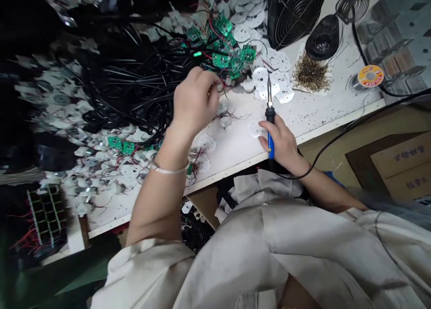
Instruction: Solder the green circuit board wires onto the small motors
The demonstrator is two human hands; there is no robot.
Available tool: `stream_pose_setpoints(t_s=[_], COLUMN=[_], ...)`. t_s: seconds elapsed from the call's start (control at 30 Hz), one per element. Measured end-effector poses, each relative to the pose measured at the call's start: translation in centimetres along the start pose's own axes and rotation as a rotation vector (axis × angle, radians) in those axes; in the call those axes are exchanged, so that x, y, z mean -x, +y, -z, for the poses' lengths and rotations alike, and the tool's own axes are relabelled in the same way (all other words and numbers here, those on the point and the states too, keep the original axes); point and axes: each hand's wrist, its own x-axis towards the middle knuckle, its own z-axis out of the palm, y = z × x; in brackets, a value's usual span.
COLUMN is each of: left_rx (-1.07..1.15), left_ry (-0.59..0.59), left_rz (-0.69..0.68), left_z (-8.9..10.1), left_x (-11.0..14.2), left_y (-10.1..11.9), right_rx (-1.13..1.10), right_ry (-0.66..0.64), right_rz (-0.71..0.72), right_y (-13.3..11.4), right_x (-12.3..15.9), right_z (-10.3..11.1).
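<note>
My right hand (283, 140) is closed round the blue handle of a soldering iron (270, 113), its metal tip pointing away over white perforated plates (284, 93). My left hand (197, 98) is raised over the bench with fingers curled in, beside thin red wires and green circuit boards (220, 59). Whatever sits between its fingertips is hidden. Below this hand, a small white part with thin wires (225, 121) lies on the bench. A translucent disc (256, 129) rests just left of my right hand.
Black cables (134, 84) and white motor-like parts (97, 183) heap up on the left. A black fan (296, 12), dark grains (311, 73), a solder spool (368, 77) and an iron stand (323, 37) are at the right. The iron's cord (328, 140) crosses the bench edge (336, 125).
</note>
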Motion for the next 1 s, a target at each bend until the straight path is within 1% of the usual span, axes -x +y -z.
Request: stream_pose_setpoints(t_s=[0.07,0.1,0.17,0.23,0.27,0.33,0.4,0.47,0.53,0.67,0.7,0.77,0.8,0.83,0.87,0.93,1.0], left_rx=[0.077,0.078,0.010,-0.089,-0.126,-0.169,-0.159,-0.112,-0.057,-0.040,-0.045,-0.070,-0.084,-0.093,-0.088,-0.042,0.003], left_ry=[0.026,0.025,-0.085,-0.220,-0.265,-0.300,-0.315,-0.334,-0.362,-0.445,-0.452,-0.396,-0.342,-0.284,-0.235,-0.183,-0.171], left_rz=[-0.012,-0.015,-0.116,-0.241,-0.283,-0.329,-0.362,-0.372,-0.340,-0.261,-0.229,-0.145,-0.121,-0.124,-0.159,-0.276,-0.361], left_z=[2.3,3.2,4.4,4.9,4.9,4.5,3.9,3.2,2.7,2.5,2.4,2.3,2.1,1.9,1.6,1.0,0.4], left_x=[3.3,4.7,7.3,9.5,10.5,12.4,13.9,14.8,15.2,15.3,15.3,15.2,15.2,15.1,15.1,15.2,15.6], left_y=[0.5,0.7,0.9,0.8,0.8,0.9,1.2,1.7,2.1,2.2,2.2,2.3,2.5,2.8,3.1,3.8,4.1], right_rx=[-0.025,-0.035,-0.047,-0.053,-0.056,-0.076,-0.106,-0.122,-0.122,-0.107,-0.118,-0.178,-0.220,-0.258,-0.291,-0.333,-0.353], right_ry=[-0.049,-0.064,-0.066,-0.034,-0.013,0.016,0.007,-0.022,-0.040,-0.008,0.000,0.029,0.068,0.126,0.196,0.372,0.524], right_rz=[-0.016,-0.015,0.000,0.030,0.046,0.078,0.101,0.101,0.087,0.073,0.073,0.073,0.079,0.087,0.092,0.073,-0.014], right_y=[-0.1,-0.1,0.0,0.1,0.2,0.5,0.8,1.1,1.2,0.3,-0.1,-0.8,-1.0,-0.8,-0.3,1.7,4.7], right_x=[-0.2,-0.3,-0.5,-0.6,-0.6,-0.6,-0.6,-0.6,-0.5,0.1,0.3,0.6,0.6,0.6,0.5,0.0,-0.5], right_z=[0.1,0.2,0.2,0.2,0.2,0.1,0.1,0.1,0.0,-0.6,-0.7,-0.9,-0.9,-0.7,-0.4,0.8,2.6])
